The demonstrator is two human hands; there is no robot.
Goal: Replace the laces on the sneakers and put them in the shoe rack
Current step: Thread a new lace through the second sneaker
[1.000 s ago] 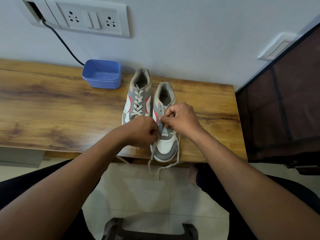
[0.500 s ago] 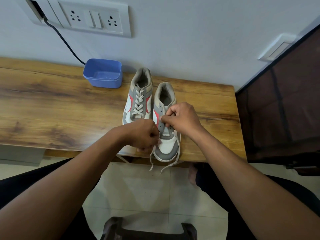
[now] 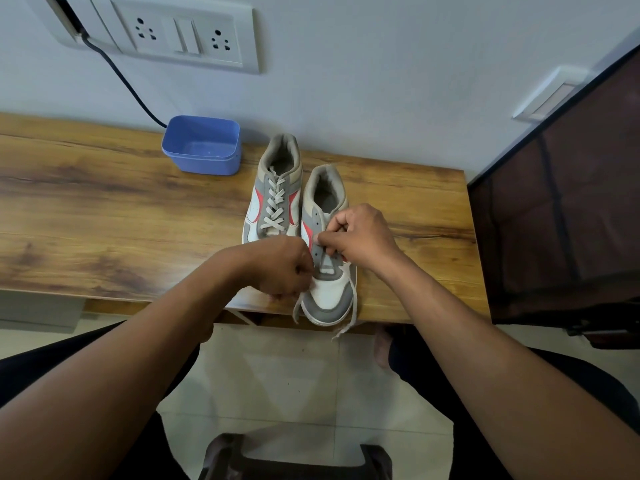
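Two sneakers (image 3: 277, 188) in grey, white and red stand side by side at the centre of the frame, on the wooden worktop (image 3: 104, 220), toes toward the near edge. The laced sneaker (image 3: 273, 209), on the left of the pair, carries a full criss-cross of pale lacing. The second sneaker (image 3: 329, 292), on the right, has its upper eyelets bare.

Left hand (image 3: 280, 266): fingers (image 3: 303, 270) curled tight over the left side of the second sneaker's toe, pinching one strand of the lace (image 3: 351, 306), which hangs out below the hand. Right hand (image 3: 360, 237): thumb and forefinger pressed together on the lace at the eyelet row, remaining fingers (image 3: 337, 223) curled. Both loose lace ends dangle past the worktop edge.

A blue plastic tub (image 3: 204, 145) sits on the worktop against the wall, to the upper left of the sneakers. A black cable (image 3: 128, 84) runs from the wall socket plate (image 3: 180, 32) down behind the tub. A dark panel (image 3: 561, 220) fills the right of the frame.
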